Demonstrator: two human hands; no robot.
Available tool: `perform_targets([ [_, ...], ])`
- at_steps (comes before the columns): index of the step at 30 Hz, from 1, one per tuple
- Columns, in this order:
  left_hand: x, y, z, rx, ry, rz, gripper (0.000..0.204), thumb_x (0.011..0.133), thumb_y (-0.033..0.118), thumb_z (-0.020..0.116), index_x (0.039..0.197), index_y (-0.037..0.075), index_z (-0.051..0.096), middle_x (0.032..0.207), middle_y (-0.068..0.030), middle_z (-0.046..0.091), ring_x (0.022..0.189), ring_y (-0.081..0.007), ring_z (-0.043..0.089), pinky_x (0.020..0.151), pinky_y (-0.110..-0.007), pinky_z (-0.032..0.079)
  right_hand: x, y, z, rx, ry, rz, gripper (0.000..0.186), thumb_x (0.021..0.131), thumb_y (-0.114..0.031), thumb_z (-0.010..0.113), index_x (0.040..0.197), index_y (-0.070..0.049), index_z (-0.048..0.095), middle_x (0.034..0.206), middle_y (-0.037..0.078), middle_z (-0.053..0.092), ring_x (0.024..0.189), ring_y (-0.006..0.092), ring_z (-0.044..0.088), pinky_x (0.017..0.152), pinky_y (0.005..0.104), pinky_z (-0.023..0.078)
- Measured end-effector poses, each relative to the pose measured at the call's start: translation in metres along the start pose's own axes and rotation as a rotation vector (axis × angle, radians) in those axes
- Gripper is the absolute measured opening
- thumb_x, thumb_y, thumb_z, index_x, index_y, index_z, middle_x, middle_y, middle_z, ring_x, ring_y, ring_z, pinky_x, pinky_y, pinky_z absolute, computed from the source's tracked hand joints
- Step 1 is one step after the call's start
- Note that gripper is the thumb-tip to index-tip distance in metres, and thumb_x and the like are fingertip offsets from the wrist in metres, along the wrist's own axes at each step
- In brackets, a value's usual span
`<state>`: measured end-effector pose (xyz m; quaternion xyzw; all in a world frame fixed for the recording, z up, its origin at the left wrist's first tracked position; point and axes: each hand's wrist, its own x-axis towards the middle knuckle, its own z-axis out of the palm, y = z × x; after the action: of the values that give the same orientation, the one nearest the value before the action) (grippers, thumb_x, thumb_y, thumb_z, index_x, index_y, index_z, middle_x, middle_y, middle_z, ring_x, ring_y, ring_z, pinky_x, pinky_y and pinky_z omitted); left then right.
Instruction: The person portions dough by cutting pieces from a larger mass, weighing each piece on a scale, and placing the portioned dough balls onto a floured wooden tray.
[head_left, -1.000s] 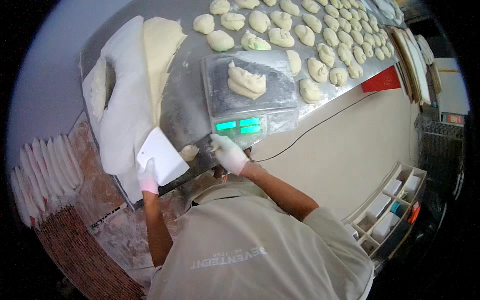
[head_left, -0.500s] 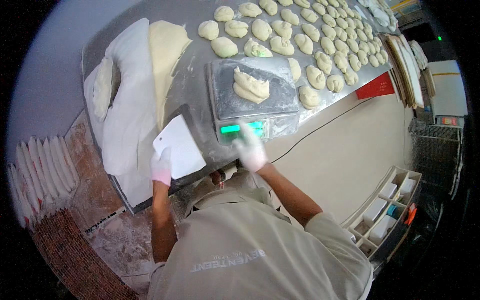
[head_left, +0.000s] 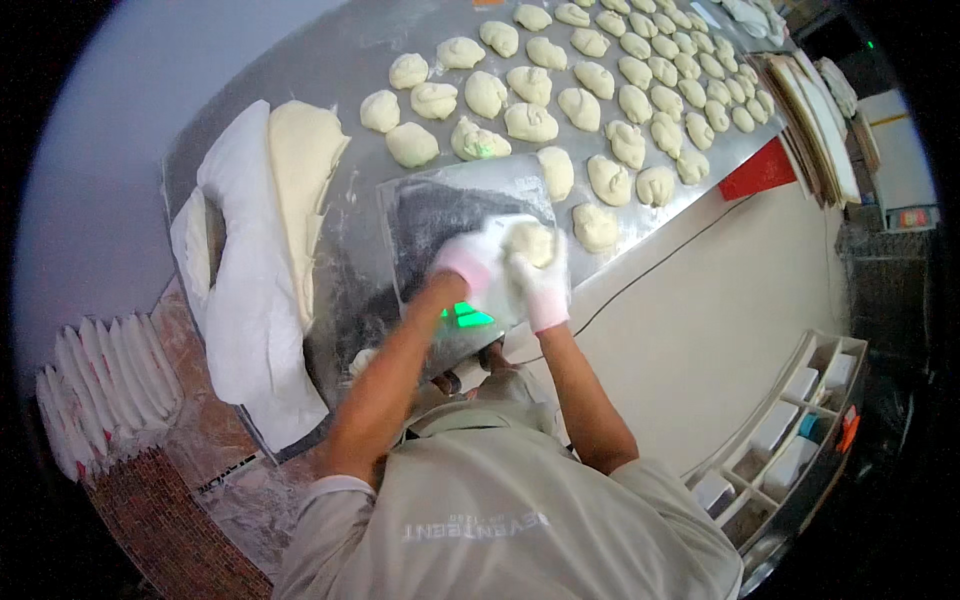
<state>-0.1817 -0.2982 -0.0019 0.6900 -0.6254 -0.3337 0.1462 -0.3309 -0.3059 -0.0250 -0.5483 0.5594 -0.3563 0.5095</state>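
In the head view, my gloved right hand (head_left: pixel 540 285) is closed round a dough piece (head_left: pixel 530 243) above the right side of the digital scale (head_left: pixel 425 215). My gloved left hand (head_left: pixel 465 262) is beside it, closed on a white dough scraper (head_left: pixel 508 224), which is smeared by motion and lies against the dough. Both hands partly cover the scale; part of its green display (head_left: pixel 470 316) shows below them. On the left, a large dough slab (head_left: pixel 300 150) lies half under a white cloth (head_left: pixel 245 250).
Several dough pieces (head_left: pixel 530 122) sit in rows across the metal table (head_left: pixel 350 230), beyond the scale and to the right. Stacked boards (head_left: pixel 815 130) and a red box (head_left: pixel 757 172) stand at the far right. White sacks (head_left: pixel 115 375) lie at the left; a divided bin (head_left: pixel 780 440) is lower right.
The dough piece has left the scale platform and is in my right hand. My left hand has moved right and up with the scraper, meeting the right hand over the scale.
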Motion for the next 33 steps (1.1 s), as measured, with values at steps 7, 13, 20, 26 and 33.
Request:
perform_targets([
  [7,-0.063,-0.004,-0.043,0.294,0.328,0.144,0.025,0.085,0.018,0.049,0.105,0.009,0.059,0.088,-0.0107,0.065,0.080,-0.0269,0.063,0.071,-0.040,0.050,0.029,0.047,-0.030,0.981,-0.190,0.077,0.041,0.087,-0.015,0.045,0.124,0.004,0.046,0.117,0.013,0.054,0.108,0.0218,0.053,0.094,0.0334,0.043],
  [13,-0.116,-0.041,-0.093,0.285,0.298,-0.535,0.038,0.081,0.004,0.052,0.118,0.009,0.057,0.106,-0.0190,0.058,0.100,-0.0312,0.056,0.089,-0.038,0.044,0.032,-0.019,-0.046,1.185,-0.274,0.031,0.044,0.094,-0.027,0.034,0.123,0.004,0.048,0.122,0.013,0.053,0.113,0.0231,0.049,0.096,0.0341,0.039],
  [20,-0.155,-0.037,-0.058,-0.900,0.785,-0.607,0.044,0.090,0.016,0.051,0.125,-0.009,0.044,0.120,-0.0151,0.053,0.107,-0.0258,0.053,0.092,-0.035,0.041,0.054,0.000,-0.082,1.331,-0.268,0.064,0.051,0.096,-0.038,0.030,0.130,-0.002,0.040,0.123,0.014,0.051,0.110,0.0260,0.051,0.095,0.0386,0.041],
  [26,-0.187,-0.136,0.004,-1.261,0.832,-0.490,0.041,0.089,0.018,0.053,0.122,-0.006,0.047,0.115,-0.0132,0.056,0.101,-0.0239,0.056,0.088,-0.035,0.044,0.042,0.017,-0.108,1.186,-0.144,-0.100,0.030,0.090,-0.014,0.045,0.117,-0.002,0.048,0.113,0.014,0.055,0.099,0.0246,0.057,0.084,0.0364,0.048],
  [33,-0.172,-0.076,-0.016,-1.260,0.763,-0.594,0.038,0.090,0.018,0.052,0.119,-0.005,0.049,0.108,-0.0118,0.059,0.095,-0.0206,0.059,0.084,-0.033,0.046,0.087,0.026,-0.095,1.409,-0.065,0.285,0.028,0.089,-0.010,0.052,0.116,-0.002,0.051,0.112,0.014,0.056,0.101,0.0237,0.057,0.086,0.0354,0.049],
])
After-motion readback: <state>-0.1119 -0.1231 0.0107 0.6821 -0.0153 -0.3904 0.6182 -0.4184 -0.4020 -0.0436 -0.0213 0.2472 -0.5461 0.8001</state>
